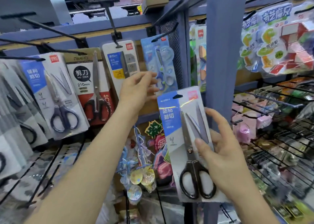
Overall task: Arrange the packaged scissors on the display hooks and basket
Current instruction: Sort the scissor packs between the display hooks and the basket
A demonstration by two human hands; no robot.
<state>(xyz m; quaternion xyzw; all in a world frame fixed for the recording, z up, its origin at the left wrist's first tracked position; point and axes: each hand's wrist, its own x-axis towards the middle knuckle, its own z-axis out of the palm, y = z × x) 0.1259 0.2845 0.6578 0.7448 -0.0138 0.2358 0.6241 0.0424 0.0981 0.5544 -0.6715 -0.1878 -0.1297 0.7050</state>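
The right hand (219, 157) is gripping a packaged scissors (187, 135) upright, just below the hung row. The left hand (136, 86), fingers loosely extended, is touching a hanging blue pack (158, 60). The hanging step seems to be under way: the card's slot (177, 96) is needing to be threaded onto a hook (56, 30).

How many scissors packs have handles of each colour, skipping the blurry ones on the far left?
Black handles: 2, red pack and held pack in the right hand.
Dark blue handles: 1, blue-and-grey hanging pack.
Light blue handles: 1, pale blue pack.
Hidden behind the left hand: 1, white pack.
Total: 5.
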